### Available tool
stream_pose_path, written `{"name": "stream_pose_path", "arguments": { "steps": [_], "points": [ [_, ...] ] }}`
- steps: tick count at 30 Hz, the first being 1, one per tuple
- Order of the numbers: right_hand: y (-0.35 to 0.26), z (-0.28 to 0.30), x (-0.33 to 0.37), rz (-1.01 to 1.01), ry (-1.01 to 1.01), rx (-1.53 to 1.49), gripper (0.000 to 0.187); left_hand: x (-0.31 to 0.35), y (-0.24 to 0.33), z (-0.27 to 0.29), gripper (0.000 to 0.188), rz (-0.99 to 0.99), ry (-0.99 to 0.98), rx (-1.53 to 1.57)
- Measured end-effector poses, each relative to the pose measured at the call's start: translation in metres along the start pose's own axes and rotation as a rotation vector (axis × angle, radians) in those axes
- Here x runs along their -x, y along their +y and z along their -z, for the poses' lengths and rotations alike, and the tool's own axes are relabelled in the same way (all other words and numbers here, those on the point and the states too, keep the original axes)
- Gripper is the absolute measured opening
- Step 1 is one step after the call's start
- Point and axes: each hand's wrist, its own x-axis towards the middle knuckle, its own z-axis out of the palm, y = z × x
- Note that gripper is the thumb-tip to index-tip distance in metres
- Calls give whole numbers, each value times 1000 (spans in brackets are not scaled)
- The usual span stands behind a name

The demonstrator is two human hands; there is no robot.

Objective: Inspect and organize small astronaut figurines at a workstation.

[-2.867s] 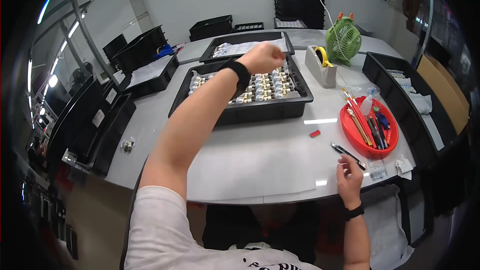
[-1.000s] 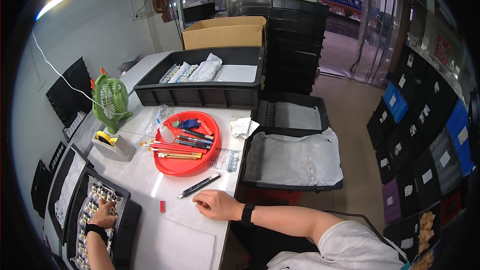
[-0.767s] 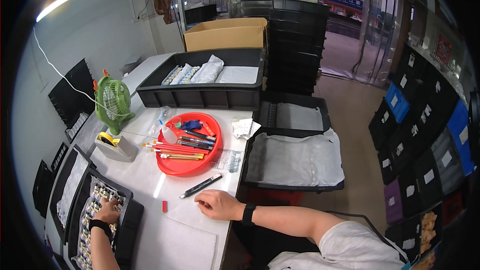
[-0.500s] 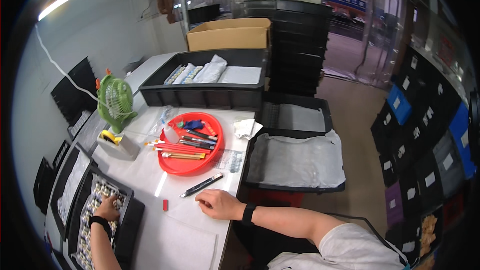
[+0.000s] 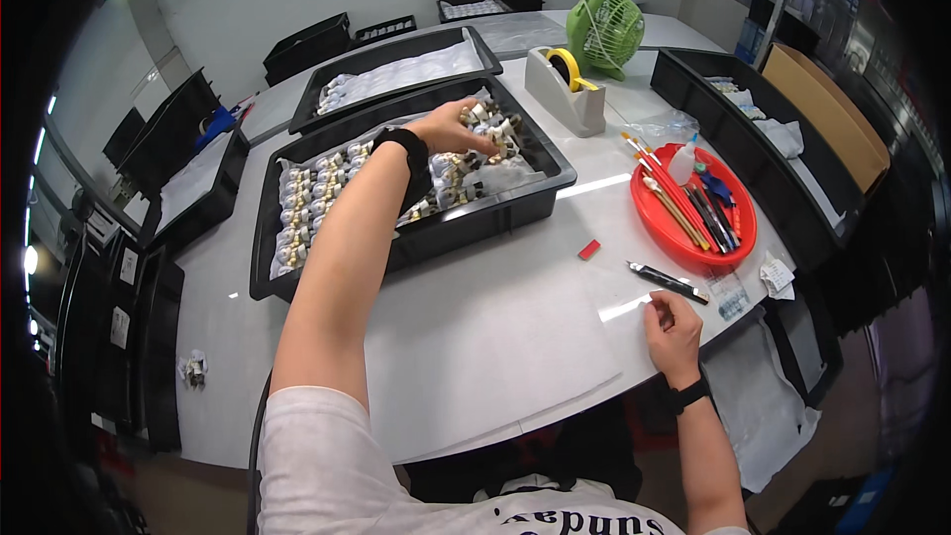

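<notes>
L hand [image 5: 456,129] nearer: in tray [image 5: 495,225], thumb & fingers apart at small white-gold figures [image 5: 506,129]; can't tell if gripping. Tray's long axis approx. L–R under it, fwd-L of R hand [image 5: 675,337], half-curled, grip unclear.

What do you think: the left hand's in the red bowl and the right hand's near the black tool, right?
Not quite: the left hand isn't in the red bowl. The head view shows it at small parts in the black tray; the right hand is near the black tool.
</notes>
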Motion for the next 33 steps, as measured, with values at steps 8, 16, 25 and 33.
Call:
{"name": "stream_pose_path", "arguments": {
  "steps": [8, 16, 25, 33],
  "points": [
    [4, 8, 1, 14, 4, 34, 10, 71, 72, -26, 51, -456, -195, -40],
    [0, 3, -3, 13, -12, 24, 12, 115, 25, -125, 53, -224, -282, -534],
    [2, 5, -1, 17, -25, 76, 10, 89, 82, -73, 47, -300, -162, -571],
    [-3, 7, -1, 2, -43, 50, 10, -42, 17, -1, 71, 39, -82, -758]
  ]
}}
